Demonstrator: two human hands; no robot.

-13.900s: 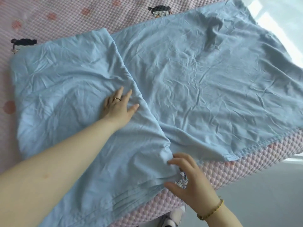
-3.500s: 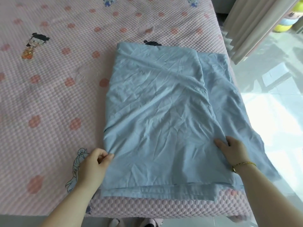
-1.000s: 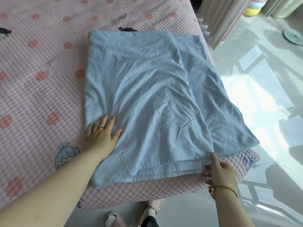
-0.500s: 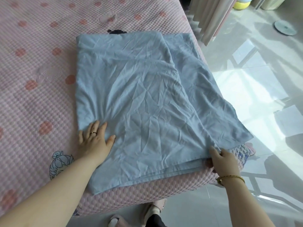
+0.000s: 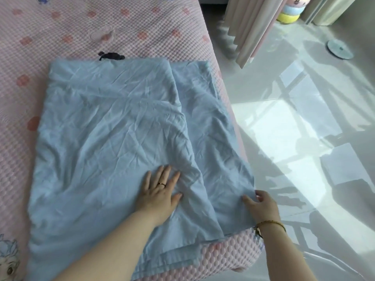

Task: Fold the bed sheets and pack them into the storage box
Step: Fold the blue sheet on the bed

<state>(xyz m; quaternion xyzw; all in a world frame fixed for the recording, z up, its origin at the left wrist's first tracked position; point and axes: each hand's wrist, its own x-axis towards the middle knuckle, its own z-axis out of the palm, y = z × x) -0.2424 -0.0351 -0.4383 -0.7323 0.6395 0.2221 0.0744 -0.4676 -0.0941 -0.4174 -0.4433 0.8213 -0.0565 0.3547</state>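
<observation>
A light blue bed sheet [image 5: 105, 138] lies folded in layers on the pink bed, near its right corner. The upper layer covers the left part; a narrower lower layer [image 5: 215, 142] sticks out to the right. My left hand [image 5: 160, 191] presses flat on the upper layer near its right edge, fingers straight and spread, a ring on one finger. My right hand [image 5: 259, 205] grips the near right corner of the lower layer at the mattress edge, thumb on top of the cloth. No storage box is in view.
The pink quilted bed cover [image 5: 121, 27] with red dots and cartoon prints spreads to the left and far side. The shiny tiled floor [image 5: 304, 138] lies to the right. Curtains [image 5: 249, 27], stacked coloured rings [image 5: 292, 9] and a round disc [image 5: 339, 51] are at the far right.
My left hand slid from the sheet's left edge rightward to the upper layer's right edge. My right hand moved from that layer's corner out to the lower layer's corner.
</observation>
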